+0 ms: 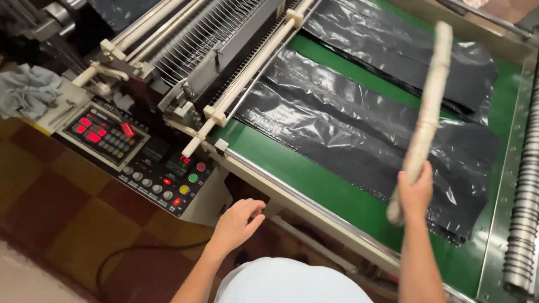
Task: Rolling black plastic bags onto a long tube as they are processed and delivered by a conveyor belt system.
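Note:
My right hand (416, 189) grips the lower end of a long pale stick wrapped in cloth or tape (426, 106), held slanting up over the green machine table (314, 179). Two stacks of black plastic bags lie on that table: a near stack (359, 134) under the stick and a far stack (393, 50). My left hand (237, 222) hangs with fingers loosely curled below the table's metal front edge, close to the side of the control box, holding nothing.
A control panel (140, 157) with red displays and coloured round buttons sits at the left. Behind it are white rollers and a comb-like bar (224, 50). A grey rag (25, 90) lies at far left. A ribbed roller (525, 213) runs along the right edge. A black cable (123, 255) crosses the tiled floor.

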